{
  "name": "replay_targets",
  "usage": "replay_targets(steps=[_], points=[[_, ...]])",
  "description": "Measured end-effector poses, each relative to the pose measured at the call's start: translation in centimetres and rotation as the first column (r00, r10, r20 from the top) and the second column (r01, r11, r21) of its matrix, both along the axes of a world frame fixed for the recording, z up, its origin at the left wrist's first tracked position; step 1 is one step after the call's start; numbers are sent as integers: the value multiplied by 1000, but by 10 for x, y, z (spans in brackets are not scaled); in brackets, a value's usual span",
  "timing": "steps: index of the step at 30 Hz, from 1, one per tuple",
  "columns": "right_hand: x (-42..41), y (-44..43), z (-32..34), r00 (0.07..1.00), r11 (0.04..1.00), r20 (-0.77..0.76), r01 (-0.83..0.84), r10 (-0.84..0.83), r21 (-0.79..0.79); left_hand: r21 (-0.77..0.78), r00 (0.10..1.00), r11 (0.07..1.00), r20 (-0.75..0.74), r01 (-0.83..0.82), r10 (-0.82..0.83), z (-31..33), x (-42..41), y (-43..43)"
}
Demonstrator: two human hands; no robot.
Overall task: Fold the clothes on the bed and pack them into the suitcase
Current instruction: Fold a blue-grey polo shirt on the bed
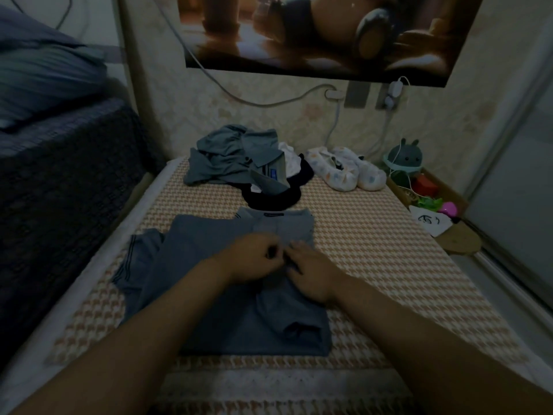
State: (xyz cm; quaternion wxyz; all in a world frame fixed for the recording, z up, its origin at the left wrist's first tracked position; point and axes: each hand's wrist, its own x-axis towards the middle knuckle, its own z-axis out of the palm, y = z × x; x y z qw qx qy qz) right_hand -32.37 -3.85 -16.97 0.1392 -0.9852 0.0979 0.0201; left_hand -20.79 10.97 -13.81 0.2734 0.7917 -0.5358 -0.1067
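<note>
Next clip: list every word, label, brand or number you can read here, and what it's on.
No text is readable.
Neck label of the flat shirt: too small.
Blue tag on the piled shirt: blurred.
Black marks on the white paper: unreadable scrawl.
Poster: no words show.

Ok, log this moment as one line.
stage: folding | left hand: pinches blue polo shirt mid-front | right hand: rests on it | unfolded clothes pile: far end of bed | suitcase: not in view
</note>
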Motion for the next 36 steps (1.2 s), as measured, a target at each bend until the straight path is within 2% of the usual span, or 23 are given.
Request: replay_targets(steps=[1, 2, 4, 6, 10, 13, 15, 17, 19, 21, 22, 23, 24, 25, 26, 27, 28, 30, 32, 34, 36], points=[[-4, 3, 3, 1000, 1000, 6, -21, 21, -3, 52, 992, 997, -107, 64, -59, 10, -13, 8], [-8, 6, 5, 999, 999, 14, -36, 36, 8, 129, 982, 982, -151, 138, -118, 17, -24, 15], [-16, 12, 10, 999, 998, -4, -37, 37, 44, 265, 967, 931, -123, 250, -225, 20, -45, 25], [-23, 15, 13, 998, 997, -49, -26, 30, 74, 324, 950, 896, -32, 304, -311, 17, -57, 30], [-35, 12, 16, 990, 997, -137, -31, 40, 68, 386, 960, 883, -27, 267, -279, 23, -59, 41], [-40, 10, 17, 972, 998, -227, -62, 63, 11, 552, 949, 773, -135, 312, -286, 21, -65, 49], [-38, 13, 16, 973, 997, -221, -70, 60, -41, 585, 942, 739, -193, 335, -275, 21, -69, 50], [-34, 18, 13, 986, 997, -157, -57, 48, -54, 491, 948, 821, -266, 290, -175, 26, -61, 45], [-29, 20, 9, 998, 999, -52, -16, 18, 39, 283, 955, 949, -292, 139, -53, 25, -48, 36], [-19, 18, 7, 996, 991, 69, 41, -50, 124, 9, 994, 999, -105, -34, 34, 14, -38, 25], [-13, 14, 7, 989, 991, 129, 62, -77, 116, -86, 999, 996, -8, -40, 40, 5, -34, 21], [-7, 8, 7, 981, 994, 171, 79, -92, 78, -75, 998, 997, 65, -11, 16, -3, -32, 17], [-1, 3, 8, 977, 995, 191, 94, -97, 22, 59, 994, 998, 106, 23, -29, -9, -32, 14], [5, -4, 7, 973, 994, 209, 102, -94, -30, 288, 992, 957, 98, 44, -76, -13, -32, 12], [11, -10, 7, 974, 992, 209, 107, -91, -67, 482, 990, 875, 92, 52, -109, -15, -31, 11], [17, -16, 5, 976, 990, 201, 106, -85, -94, 594, 987, 802, 85, 62, -140, -15, -29, 9], [22, -20, 4, 982, 988, 170, 105, -86, -110, 645, 983, 762, 95, 59, -157, -13, -27, 7], [35, -28, 0, 992, 988, 79, 104, -95, -117, 671, 979, 740, 119, 42, -164, -7, -24, 0], [48, -35, -4, 993, 988, -26, 114, -118, -103, 621, 979, 783, 160, 1, -128, -5, -20, -11], [56, -42, -5, 980, 985, -128, 139, -151, -101, 362, 975, 931, 219, -49, -34, -10, -14, -20], [65, -49, -10, 973, 982, -155, 157, -172, -103, 91, 968, 993, 246, -82, 57, -21, -3, -27]])
